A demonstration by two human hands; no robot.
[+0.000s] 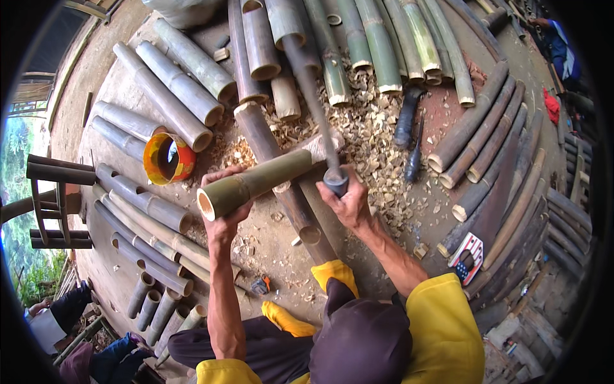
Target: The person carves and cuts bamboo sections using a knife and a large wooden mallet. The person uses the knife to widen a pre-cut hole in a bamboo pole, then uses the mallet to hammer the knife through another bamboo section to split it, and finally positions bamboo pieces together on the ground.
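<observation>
My left hand (pixel 225 208) is wrapped round the near end of a greenish bamboo tube (pixel 265 177). Its hollow cut mouth faces lower left. The tube lies across a darker bamboo pole (pixel 304 217) on the ground, and its far end looks pale and whittled. In my right hand (pixel 348 200) is the dark handle of a long knife like a machete (pixel 313 105). Its blade is smeared by motion and points away from me, beside the tube's far end. Pale wood chips (pixel 371 134) lie around that end. My yellow-covered foot (pixel 336 275) is by the pole's near end.
Cut bamboo tubes (pixel 377 48) fan out at the back, with more at left and right. A dark-handled tool (pixel 414 150) lies among chips, right of the knife. An orange ring-shaped roll (pixel 167 159) and a tape measure (pixel 261 285) sit leftward. Other people (pixel 559 51) are at the edges.
</observation>
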